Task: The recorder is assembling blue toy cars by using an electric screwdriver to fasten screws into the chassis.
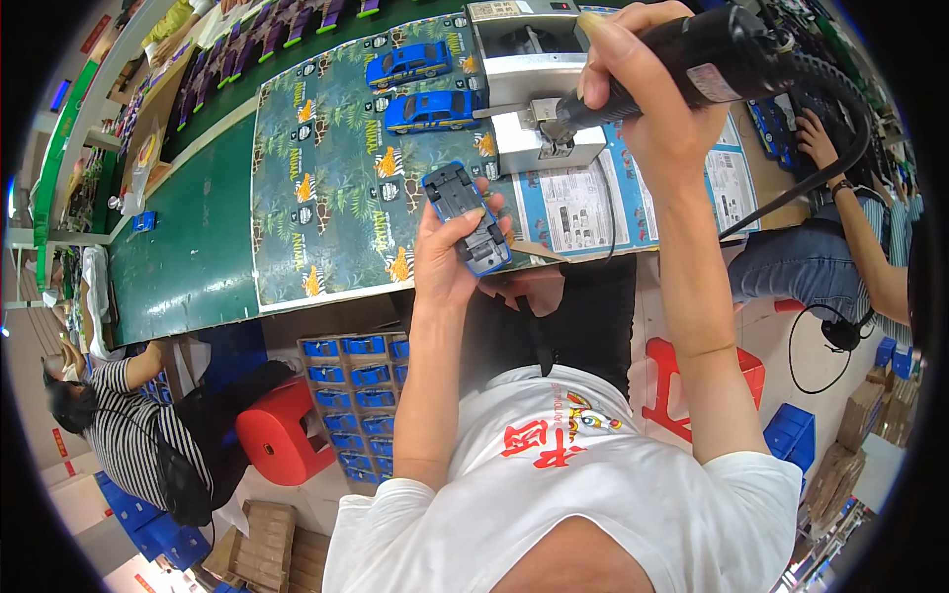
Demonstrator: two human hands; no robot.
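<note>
One blue toy car (467,219) lies upside down in the left hand (450,259), with its dark underside and wheels facing up; the fingers are closed around its lower end, and the car is above the near edge of the green table (188,247). The right hand (643,94) is closed around a black electric screwdriver (682,61), whose tip points down and left to a small grey metal stand (539,138), just beside the car. A black cable (825,138) goes from the tool to the right. Two more blue cars (420,87) stand on a printed cardboard sheet (326,188) behind the hand. Under the table there is a tray of blue car parts (356,395), near a red stool (282,435). Another person in a striped shirt (129,435) sits at the left.
</note>
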